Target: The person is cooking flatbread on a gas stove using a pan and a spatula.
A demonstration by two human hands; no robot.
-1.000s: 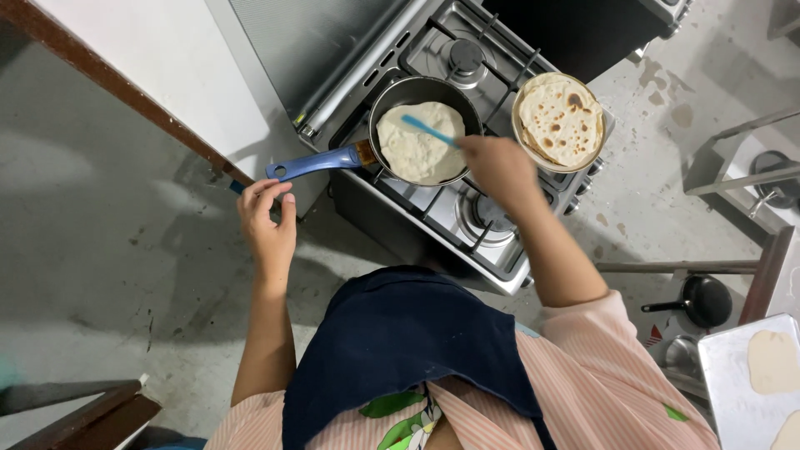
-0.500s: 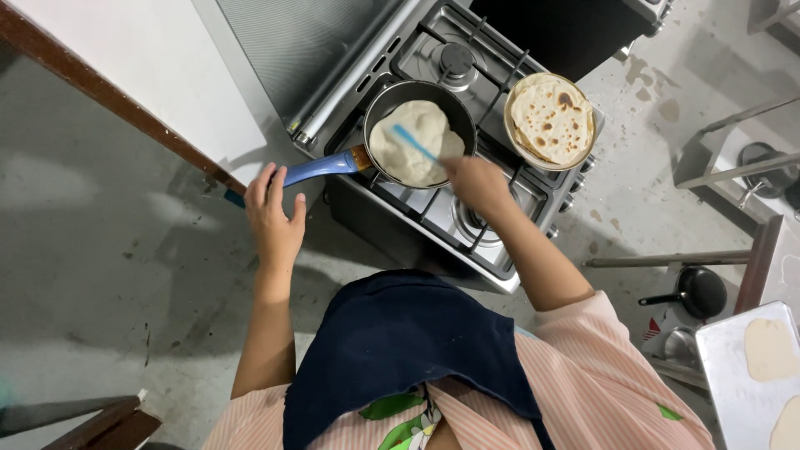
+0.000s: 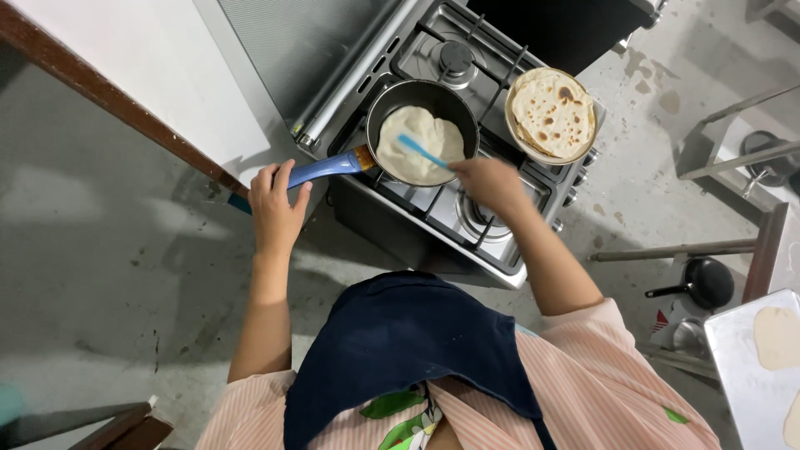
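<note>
On the stove [image 3: 500, 225], front-left burner, sits a dark pan [image 3: 422, 131] with a pale flatbread [image 3: 417, 143] lying flat inside, nearly filling the base. Left hand [image 3: 275, 204] is closed around the far end of the pan's blue handle [image 3: 325, 167] — fingers wrapped over the top, thumb on the side. Right hand [image 3: 492, 183] is closed on a light-blue spatula [image 3: 422, 151]; its tip lies over the flatbread near the middle, contact can't be told. Right of the pan, on the back-right burner, a plate [image 3: 550, 117] holds a stack of browned, cooked flatbreads. Back-left burner bare, cap showing. Lower right edge — a metal tray [image 3: 742, 367] with pale raw dough rounds. Small black pan [image 3: 707, 283] on the floor beside it. Person wears a dark apron over a pink striped shirt.
</note>
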